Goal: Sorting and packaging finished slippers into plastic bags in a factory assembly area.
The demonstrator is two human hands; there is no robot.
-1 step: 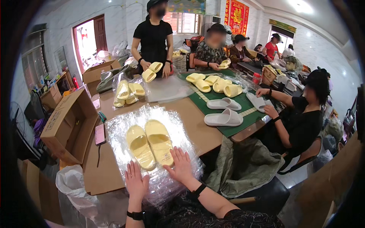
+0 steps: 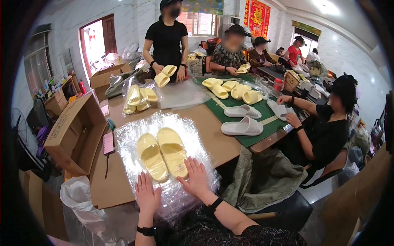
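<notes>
A pair of yellow slippers [image 2: 161, 154] lies side by side on a stack of clear plastic bags [image 2: 191, 141], toes pointing away from me. My left hand [image 2: 148, 197] is flat on the plastic just below the left slipper, its fingers stretched out. Beside the heel of the right slipper rests my right hand [image 2: 193, 177], palm down with the fingers spread. Neither hand grips anything. From this view I cannot tell whether the slippers are inside the top bag or on it.
Left of the stack are a pink phone-like device [image 2: 108, 142] and an open cardboard box [image 2: 76, 133]. Bagged yellow slippers [image 2: 139, 99] sit farther back. On a green mat [image 2: 217, 110] stand more yellow slippers and white slippers [image 2: 243, 126]. Co-workers [image 2: 328, 127] handle slippers around the table.
</notes>
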